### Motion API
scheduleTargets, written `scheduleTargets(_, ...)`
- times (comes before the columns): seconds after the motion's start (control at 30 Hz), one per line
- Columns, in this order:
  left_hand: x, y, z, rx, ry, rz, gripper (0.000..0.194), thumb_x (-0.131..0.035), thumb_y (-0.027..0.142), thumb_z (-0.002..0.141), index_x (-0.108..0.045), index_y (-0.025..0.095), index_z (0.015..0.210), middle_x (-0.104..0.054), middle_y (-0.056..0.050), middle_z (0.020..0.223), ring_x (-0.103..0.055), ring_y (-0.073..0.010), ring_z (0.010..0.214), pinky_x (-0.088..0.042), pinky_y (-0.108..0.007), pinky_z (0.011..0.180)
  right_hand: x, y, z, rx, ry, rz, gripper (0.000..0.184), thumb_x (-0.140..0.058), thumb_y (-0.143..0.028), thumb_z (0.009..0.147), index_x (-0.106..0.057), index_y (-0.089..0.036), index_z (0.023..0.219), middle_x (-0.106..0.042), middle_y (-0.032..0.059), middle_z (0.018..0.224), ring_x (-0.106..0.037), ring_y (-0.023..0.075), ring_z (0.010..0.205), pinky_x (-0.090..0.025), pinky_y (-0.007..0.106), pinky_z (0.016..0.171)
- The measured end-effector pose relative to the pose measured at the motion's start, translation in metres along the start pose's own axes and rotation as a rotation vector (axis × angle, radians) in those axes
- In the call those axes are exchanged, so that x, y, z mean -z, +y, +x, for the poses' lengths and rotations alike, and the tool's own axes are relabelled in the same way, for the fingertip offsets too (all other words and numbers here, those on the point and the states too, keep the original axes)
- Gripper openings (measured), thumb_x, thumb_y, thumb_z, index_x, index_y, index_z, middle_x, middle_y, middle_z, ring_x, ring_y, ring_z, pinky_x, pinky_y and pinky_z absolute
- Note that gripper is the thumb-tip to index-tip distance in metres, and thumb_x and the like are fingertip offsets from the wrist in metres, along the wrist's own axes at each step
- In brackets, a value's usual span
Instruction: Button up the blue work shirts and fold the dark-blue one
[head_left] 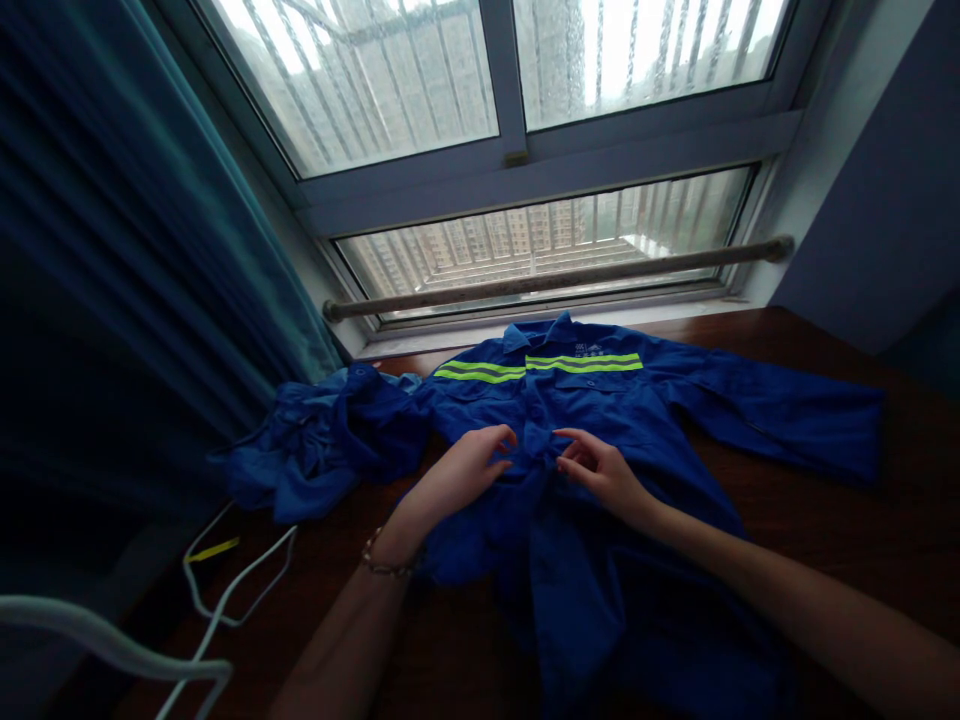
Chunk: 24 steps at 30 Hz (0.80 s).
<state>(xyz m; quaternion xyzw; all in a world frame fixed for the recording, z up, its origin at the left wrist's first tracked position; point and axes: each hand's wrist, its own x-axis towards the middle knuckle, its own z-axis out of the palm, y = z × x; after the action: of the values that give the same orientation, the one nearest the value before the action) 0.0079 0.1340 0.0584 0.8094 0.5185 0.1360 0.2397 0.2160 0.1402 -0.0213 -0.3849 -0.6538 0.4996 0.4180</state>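
Note:
A blue work jacket (480, 410) with yellow-green and grey reflective bands lies face up, its collar toward the window. My left hand (476, 465) is over the left side of its front, thumb and forefinger apart beside the button strip. From the other side, my right hand (596, 470) has its curled fingers at the same strip, the fabric raised in a small fold at the fingertips. Any button there is too small to make out. The right-hand sleeve stretches out flat, while the lower front falls in loose folds.
Crumpled blue cloth (300, 450) lies to the left, by a dark blue curtain (150, 200). A white cable (217, 610) with a yellow tag (214, 550) loops at the lower left. Beyond the brown wooden surface (840, 560), a rail (555, 280) crosses the window.

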Motion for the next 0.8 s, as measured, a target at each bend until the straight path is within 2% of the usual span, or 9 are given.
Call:
scheduleTargets(0.1, 0.008, -0.013, -0.021, 0.113, -0.035, 0.177, 0.031, -0.043, 0.006, 0.071, -0.058, 0.019, 0.096, -0.063, -0.007, 0.095, -0.056, -0.0187, 0.093, -0.041, -0.029, 0.084, 0.016, -0.033, -0.002, -0.010, -0.079, -0.053, 0.029, -0.054, -0.035, 0.077, -0.054, -0.016, 0.099, -0.058, 0.0013, 0.071, -0.053, 0.0118, 0.061, -0.043, 0.023, 0.055)
scheduleTargets(0.23, 0.005, -0.063, -0.068, 0.322, -0.014, 0.202, 0.043, -0.037, 0.001, 0.068, -0.059, 0.021, 0.099, -0.063, -0.006, 0.101, -0.056, -0.0187, 0.098, -0.039, -0.031, 0.088, 0.037, -0.079, -0.034, 0.064, -0.417, -0.347, 0.019, -0.057, -0.035, 0.075, -0.062, -0.022, 0.088, -0.061, 0.0015, 0.076, -0.055, 0.0138, 0.065, -0.043, 0.023, 0.056)
scheduleTargets(0.3, 0.001, -0.095, -0.099, 0.391, 0.063, 0.218, 0.049, -0.033, -0.001, 0.067, -0.056, 0.019, 0.106, -0.059, -0.006, 0.110, -0.053, -0.0174, 0.105, -0.036, -0.032, 0.095, 0.044, -0.083, -0.062, 0.071, -0.514, -0.522, 0.027, -0.064, -0.033, 0.069, -0.062, -0.026, 0.095, -0.062, 0.0031, 0.082, -0.057, 0.0180, 0.072, -0.045, 0.027, 0.062)
scheduleTargets(0.33, -0.002, -0.109, -0.114, 0.407, 0.091, 0.224, 0.052, -0.031, -0.002, 0.066, -0.054, 0.017, 0.110, -0.057, -0.007, 0.115, -0.050, -0.0166, 0.110, -0.033, -0.033, 0.098, 0.045, -0.078, -0.077, 0.057, -0.516, -0.623, 0.041, -0.068, -0.031, 0.064, -0.060, -0.027, 0.103, -0.062, 0.0050, 0.091, -0.058, 0.0214, 0.079, -0.047, 0.030, 0.067)
scheduleTargets(0.43, -0.016, -0.137, -0.153, 0.376, 0.174, 0.201, 0.047, -0.032, 0.007, 0.076, -0.048, 0.016, 0.119, -0.049, -0.007, 0.126, -0.041, -0.0159, 0.119, -0.028, -0.035, 0.103, 0.047, -0.043, -0.116, -0.015, -0.422, -0.926, 0.087, -0.075, -0.019, 0.045, -0.046, -0.027, 0.126, -0.052, 0.0119, 0.117, -0.051, 0.0351, 0.100, -0.047, 0.041, 0.076)
scheduleTargets(0.53, -0.032, -0.142, -0.167, 0.309, 0.228, 0.168, 0.045, -0.036, 0.021, 0.081, -0.039, 0.021, 0.127, -0.041, -0.004, 0.132, -0.033, -0.0164, 0.125, -0.026, -0.037, 0.105, 0.054, -0.007, -0.134, -0.126, -0.278, -1.007, 0.098, -0.067, -0.010, 0.046, -0.030, -0.028, 0.135, -0.044, 0.0118, 0.126, -0.049, 0.0357, 0.104, -0.048, 0.044, 0.076)
scheduleTargets(0.6, -0.039, -0.139, -0.162, 0.280, 0.277, 0.194, 0.047, -0.037, 0.020, 0.080, -0.038, 0.023, 0.127, -0.036, -0.003, 0.136, -0.030, -0.0173, 0.126, -0.025, -0.039, 0.105, 0.066, 0.003, -0.134, -0.164, -0.231, -0.887, 0.088, -0.058, -0.010, 0.055, -0.028, -0.028, 0.135, -0.048, 0.0094, 0.123, -0.053, 0.0288, 0.102, -0.048, 0.039, 0.080)
scheduleTargets(0.7, -0.040, -0.134, -0.143, 0.277, 0.366, 0.274, 0.041, -0.040, 0.017, 0.077, -0.050, 0.022, 0.116, -0.036, -0.005, 0.136, -0.028, -0.0223, 0.127, -0.024, -0.045, 0.104, 0.098, -0.008, -0.132, -0.144, -0.162, -0.703, 0.055, -0.051, -0.014, 0.064, -0.052, -0.029, 0.118, -0.058, 0.0069, 0.110, -0.056, 0.0241, 0.098, -0.046, 0.035, 0.083)
scheduleTargets(0.8, -0.030, -0.125, -0.126, 0.280, 0.410, 0.171, 0.025, -0.041, 0.024, 0.079, -0.058, 0.020, 0.096, -0.053, -0.008, 0.118, -0.039, -0.0253, 0.119, -0.030, -0.046, 0.099, 0.142, -0.028, -0.144, -0.120, 0.112, -0.756, 0.032, -0.056, -0.022, 0.065, -0.063, -0.030, 0.096, -0.062, 0.0086, 0.099, -0.059, 0.0250, 0.088, -0.047, 0.036, 0.074)
